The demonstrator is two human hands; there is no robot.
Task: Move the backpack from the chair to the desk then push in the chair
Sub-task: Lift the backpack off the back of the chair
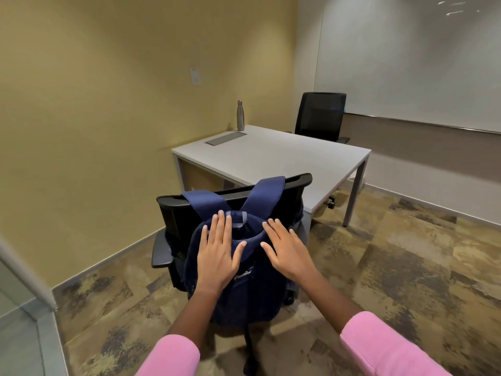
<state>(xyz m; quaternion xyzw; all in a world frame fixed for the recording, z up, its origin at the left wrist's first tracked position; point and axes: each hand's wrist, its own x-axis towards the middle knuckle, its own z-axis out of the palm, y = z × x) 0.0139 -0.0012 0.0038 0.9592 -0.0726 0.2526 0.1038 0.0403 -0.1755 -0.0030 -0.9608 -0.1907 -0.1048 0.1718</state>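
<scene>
A navy blue backpack hangs on the back of a black office chair, its two shoulder straps looped over the chair's top edge. My left hand lies flat on the upper left of the backpack, fingers spread. On the upper right of the pack rests my right hand, also flat with fingers apart. Neither hand grips anything. The chair stands pulled back from the near edge of a white desk. Most of the chair's seat and base is hidden behind the backpack.
On the desk's far left stand a steel bottle and a grey cable-tray lid. A second black chair sits behind the desk. A yellow wall is on the left, a whiteboard on the right, patterned carpet underfoot.
</scene>
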